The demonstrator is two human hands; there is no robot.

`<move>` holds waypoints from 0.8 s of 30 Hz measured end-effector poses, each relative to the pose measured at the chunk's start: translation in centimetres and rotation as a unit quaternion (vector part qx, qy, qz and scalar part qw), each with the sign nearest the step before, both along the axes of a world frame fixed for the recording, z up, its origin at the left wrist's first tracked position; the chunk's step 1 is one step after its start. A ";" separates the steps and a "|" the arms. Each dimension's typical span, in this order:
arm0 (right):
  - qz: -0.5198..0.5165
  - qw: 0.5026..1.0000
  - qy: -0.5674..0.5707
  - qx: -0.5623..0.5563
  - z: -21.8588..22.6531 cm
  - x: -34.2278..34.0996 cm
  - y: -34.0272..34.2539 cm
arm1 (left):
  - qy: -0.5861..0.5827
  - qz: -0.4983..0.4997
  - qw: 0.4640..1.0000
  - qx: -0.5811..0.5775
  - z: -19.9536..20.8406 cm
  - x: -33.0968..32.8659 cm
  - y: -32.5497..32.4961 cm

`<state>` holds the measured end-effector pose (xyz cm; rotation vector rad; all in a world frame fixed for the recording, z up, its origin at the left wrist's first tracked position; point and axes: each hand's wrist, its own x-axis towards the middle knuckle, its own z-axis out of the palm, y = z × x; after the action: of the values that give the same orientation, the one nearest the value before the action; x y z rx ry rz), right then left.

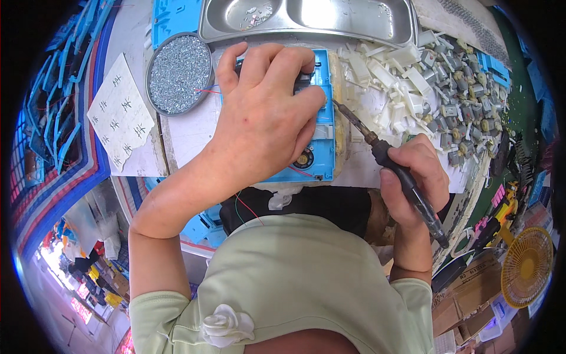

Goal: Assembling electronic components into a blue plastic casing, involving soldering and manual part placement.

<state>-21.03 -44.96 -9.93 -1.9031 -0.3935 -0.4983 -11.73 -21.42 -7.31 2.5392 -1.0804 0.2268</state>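
Observation:
A blue plastic casing (326,162) lies in front of me, with a round dark part (303,158) and thin wires in its lower half. My left hand (262,115) bends over its upper part and grips it, the thumb and forefinger near a dark piece inside. The palm and fingers hide much of the casing's left side. In my right hand (427,174) is a soldering iron (386,154) with a dark handle, held slantwise. Its thin tip points at the casing's right edge, close to my left thumb; whether it touches cannot be made out.
A round tray of small metal screws (180,74) stands left, beside a torn marked paper (121,115). A steel compartment tray (354,40) lies at the back. White plastic parts (392,82) and small motors (463,121) are heaped right. A yellow fan (526,267) is lower right.

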 end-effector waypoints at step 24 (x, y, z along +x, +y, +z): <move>0.013 1.000 0.019 -0.021 0.3 -0.2 0.5 | 0.018 0.015 0.999 0.024 0.9 -0.1 -0.6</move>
<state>-21.23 -44.43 -9.59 -1.9428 -0.4073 -0.4391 -11.81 -22.03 -6.46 2.5934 -1.0479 0.1629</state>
